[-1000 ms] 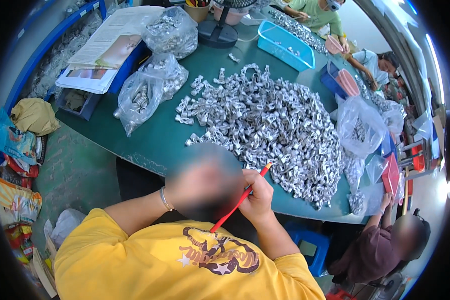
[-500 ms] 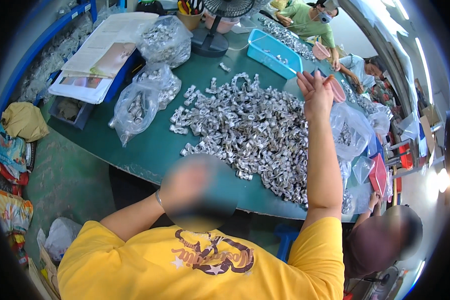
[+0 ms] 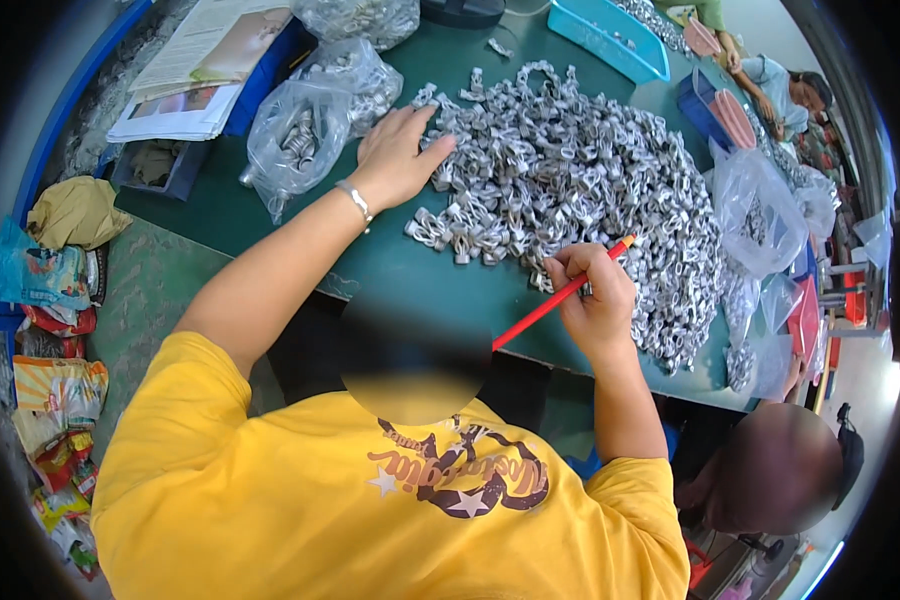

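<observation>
The right hand [image 3: 598,290] is curled closed around a red stick [image 3: 542,318], whose tan-tipped end slants up past the knuckles over the metal parts while the other end points down toward the body. Its fingertips are at the near side of the heap of silver metal parts [image 3: 595,185]; whether they also pinch a part cannot be told. The left hand [image 3: 400,155] is open, palm down and fingers spread, at the heap's left side, with its fingertips against the outermost parts.

The heap covers the middle of the green tabletop [image 3: 210,225] and reaches toward its near edge on the right. Toward the left edge are a clear bag of metal pieces [image 3: 295,145] and a stack of printed papers [image 3: 205,55]; toward the far edge, a turquoise tray [image 3: 610,42]. By the right edge is another clear bag [image 3: 755,215]. A co-worker [image 3: 780,95] sits beyond the far right corner, and packets [image 3: 60,390] lie to the left of the table.

Half a second ago the right hand stretched out, palm up, over the heap's far right, and the left was near the chest, partly blurred.
</observation>
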### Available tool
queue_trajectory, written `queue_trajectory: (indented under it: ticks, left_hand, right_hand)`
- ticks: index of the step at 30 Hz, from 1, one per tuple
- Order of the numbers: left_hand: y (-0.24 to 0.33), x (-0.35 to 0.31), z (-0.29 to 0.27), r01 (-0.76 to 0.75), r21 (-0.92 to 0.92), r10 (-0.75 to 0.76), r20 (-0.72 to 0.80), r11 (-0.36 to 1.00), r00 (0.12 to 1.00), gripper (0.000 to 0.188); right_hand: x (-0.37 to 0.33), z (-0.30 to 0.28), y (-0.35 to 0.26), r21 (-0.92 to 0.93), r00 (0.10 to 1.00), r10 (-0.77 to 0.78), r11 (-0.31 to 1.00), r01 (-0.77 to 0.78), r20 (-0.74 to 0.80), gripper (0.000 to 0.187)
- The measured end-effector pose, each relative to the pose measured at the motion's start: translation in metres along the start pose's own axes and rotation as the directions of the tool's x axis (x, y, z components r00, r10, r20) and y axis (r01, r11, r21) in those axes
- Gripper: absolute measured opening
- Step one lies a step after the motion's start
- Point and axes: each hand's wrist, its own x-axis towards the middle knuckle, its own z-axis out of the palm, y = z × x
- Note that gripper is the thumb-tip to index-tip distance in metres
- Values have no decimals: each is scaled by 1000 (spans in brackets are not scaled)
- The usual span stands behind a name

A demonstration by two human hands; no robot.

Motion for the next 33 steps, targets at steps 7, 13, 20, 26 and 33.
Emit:
queue_trajectory:
  ticks: [7,13,20,26,33]
  left_hand:
    - [51,-11,17,104,27,-100,-141,994,985,39]
    - [70,-18,19,-4,-454,-124,-250,891,960,20]
    - [131,-19,17,-351,-285,330,-123,892,936,13]
    - [140,-36,16,-474,-114,475,-22,873,880,14]
    - [134,-43,8,-602,-227,637,139,766,758,10]
  right_hand:
    - [-48,10,8,-86,993,102,990,-108,-65,33]
    - [-43,27,11,-58,968,21,998,-36,-248,30]
    - [-3,26,20,-136,976,-108,987,83,-190,19]
    - [-24,13,17,16,935,79,997,-78,-346,19]
    - [-46,-7,12,683,775,579,674,-281,-252,15]
